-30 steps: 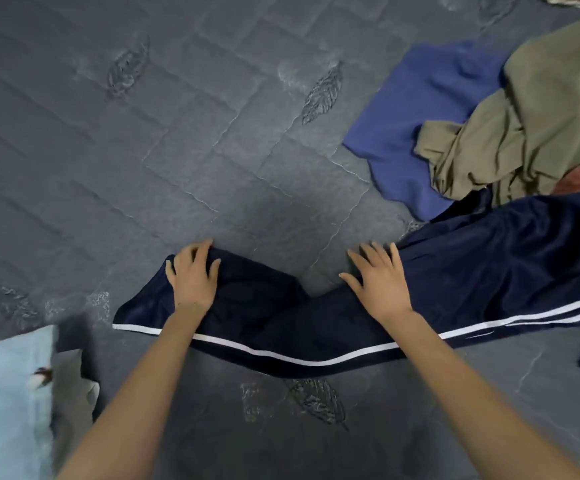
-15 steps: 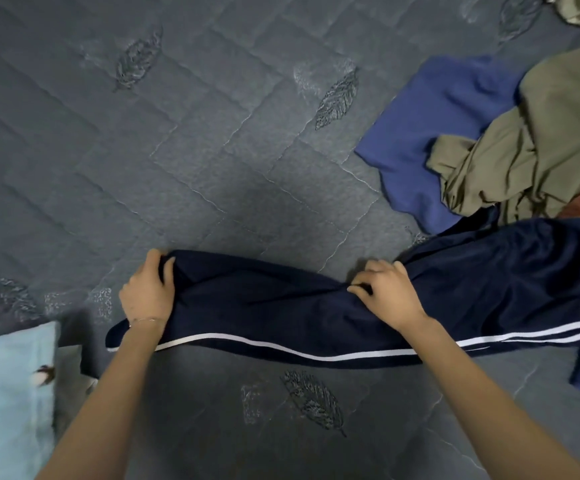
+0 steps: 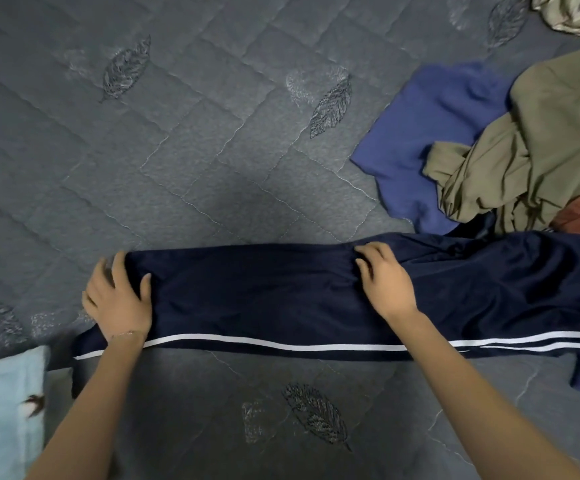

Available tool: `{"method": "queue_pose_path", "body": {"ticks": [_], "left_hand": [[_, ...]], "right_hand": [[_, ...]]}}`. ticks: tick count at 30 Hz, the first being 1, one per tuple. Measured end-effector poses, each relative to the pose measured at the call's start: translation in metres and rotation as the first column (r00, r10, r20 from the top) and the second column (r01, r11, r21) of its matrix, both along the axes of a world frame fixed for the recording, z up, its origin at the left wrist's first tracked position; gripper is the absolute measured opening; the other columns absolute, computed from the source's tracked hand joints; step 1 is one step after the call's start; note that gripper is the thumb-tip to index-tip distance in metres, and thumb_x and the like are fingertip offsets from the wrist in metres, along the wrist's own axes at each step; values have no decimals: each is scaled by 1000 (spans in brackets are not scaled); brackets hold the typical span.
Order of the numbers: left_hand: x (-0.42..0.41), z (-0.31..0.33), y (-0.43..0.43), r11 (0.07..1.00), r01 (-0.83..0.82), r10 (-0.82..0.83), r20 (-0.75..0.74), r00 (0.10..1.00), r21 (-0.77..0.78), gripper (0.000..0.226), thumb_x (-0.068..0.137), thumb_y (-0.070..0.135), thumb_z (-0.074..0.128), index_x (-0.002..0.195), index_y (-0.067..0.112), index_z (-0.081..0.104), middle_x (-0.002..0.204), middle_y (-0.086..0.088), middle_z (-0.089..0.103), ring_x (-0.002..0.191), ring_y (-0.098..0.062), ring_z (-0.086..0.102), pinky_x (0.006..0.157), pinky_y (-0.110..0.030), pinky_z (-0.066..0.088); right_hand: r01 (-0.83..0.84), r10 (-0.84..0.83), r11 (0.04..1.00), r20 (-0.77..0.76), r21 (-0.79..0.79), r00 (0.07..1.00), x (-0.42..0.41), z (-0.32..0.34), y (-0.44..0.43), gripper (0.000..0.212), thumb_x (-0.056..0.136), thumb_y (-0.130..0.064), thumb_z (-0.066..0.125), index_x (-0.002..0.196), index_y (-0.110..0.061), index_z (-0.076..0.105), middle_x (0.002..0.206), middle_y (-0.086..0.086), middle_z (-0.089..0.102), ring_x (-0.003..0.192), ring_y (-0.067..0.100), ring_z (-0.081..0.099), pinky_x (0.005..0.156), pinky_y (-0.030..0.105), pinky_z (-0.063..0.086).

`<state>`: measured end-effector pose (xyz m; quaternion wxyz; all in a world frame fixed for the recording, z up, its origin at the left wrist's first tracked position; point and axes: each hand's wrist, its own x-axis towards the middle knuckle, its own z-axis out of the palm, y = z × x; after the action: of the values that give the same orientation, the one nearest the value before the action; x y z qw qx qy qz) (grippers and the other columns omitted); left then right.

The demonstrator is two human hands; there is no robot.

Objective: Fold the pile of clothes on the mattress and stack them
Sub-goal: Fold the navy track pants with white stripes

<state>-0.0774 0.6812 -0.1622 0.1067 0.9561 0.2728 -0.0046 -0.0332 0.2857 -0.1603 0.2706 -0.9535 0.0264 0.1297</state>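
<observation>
Fingers (image 3: 368, 252) of right hand (image 3: 387, 282) curl & pinch far edge of navy trousers (image 3: 264, 299); left hand (image 3: 118, 303) grips the leg end, prob. thumb on top (blurred). Vs 1 s ago, the kinked leg now lies pulled straight across mattress (image 3: 212, 150), so it looks ready to fold. Both forearms reach fwd, wrists low.

Dim, soft light; wide-angle edge distortion
</observation>
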Motion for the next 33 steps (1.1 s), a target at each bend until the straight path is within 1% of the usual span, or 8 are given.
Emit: {"method": "queue_pose_path", "body": {"ticks": [5, 13, 19, 23, 25, 27, 29, 33], "left_hand": [[-8, 0, -7, 993, -82, 77, -62, 995, -83, 44, 93, 22, 58, 134, 8, 48, 122, -28, 46, 104, -48, 50, 94, -59, 37], [-20, 14, -12, 811, -437, 465, -25, 885, -388, 43, 101, 32, 39, 137, 9, 38, 124, -24, 57, 114, -42, 52, 98, -47, 37], [-15, 20, 2, 728, -180, 102, -156, 983, -661, 29, 98, 11, 49, 127, 6, 52, 122, -6, 57, 111, -20, 51, 99, -31, 37], [-15, 21, 27, 842, -68, 14, -105, 994, -536, 11, 88, 6, 64, 85, 13, 57, 89, -13, 55, 88, -31, 54, 81, -40, 44], [-17, 19, 40, 913, 7, -19, -24, 1000, -408, 14, 82, 3, 71, 94, 3, 62, 100, -18, 56, 98, -31, 54, 93, -39, 44], [-12, 26, 46, 881, 8, 25, 64, 998, -474, 22, 84, 1, 68, 106, 1, 62, 114, -11, 59, 106, -10, 55, 96, -14, 39], [-5, 32, 48, 829, -25, 98, 102, 990, -559, 11, 88, -1, 62, 87, 9, 58, 94, -5, 62, 83, 12, 54, 80, -5, 40], [7, 32, 58, 920, 23, 29, 127, 991, -392, 30, 89, 15, 65, 75, 11, 39, 64, -7, 41, 59, -11, 38, 60, -34, 31]], "right_hand": [[19, -46, 991, -204, -130, 978, 10, 1, -13, 68, 95, -13, 55, 152, -21, 19, 155, 8, 22, 95, 34, 59, 67, 38, 51], [-73, 39, 959, -126, -274, 991, 14, 3, -15, 58, 90, -17, 61, 143, -13, 40, 144, 13, 36, 129, 33, 34, 104, 44, 29], [-255, 252, 956, -39, -145, 967, 21, -6, 27, 53, 89, -16, 63, 139, -13, 47, 140, 12, 45, 131, 30, 37, 110, 42, 21], [-299, 301, 949, 6, -101, 954, 24, -15, 66, 39, 88, -9, 63, 126, -10, 59, 118, 12, 60, 112, 33, 53, 101, 41, 31], [-251, 254, 961, 12, -118, 967, 26, -18, 74, 26, 89, -11, 63, 114, -10, 66, 109, 12, 62, 105, 33, 54, 94, 40, 33], [-191, 195, 974, 19, -118, 981, 31, -20, 77, 13, 89, -14, 63, 100, -9, 69, 99, 12, 64, 98, 33, 56, 87, 41, 35], [-123, 127, 990, 50, -69, 991, 36, -20, 78, 7, 87, -14, 66, 89, -8, 70, 90, 12, 65, 88, 34, 58, 81, 42, 40], [-73, 75, 996, 56, -52, 996, 43, -17, 79, 6, 88, -14, 66, 88, -9, 69, 88, 11, 68, 81, 33, 63, 75, 39, 43]]}}
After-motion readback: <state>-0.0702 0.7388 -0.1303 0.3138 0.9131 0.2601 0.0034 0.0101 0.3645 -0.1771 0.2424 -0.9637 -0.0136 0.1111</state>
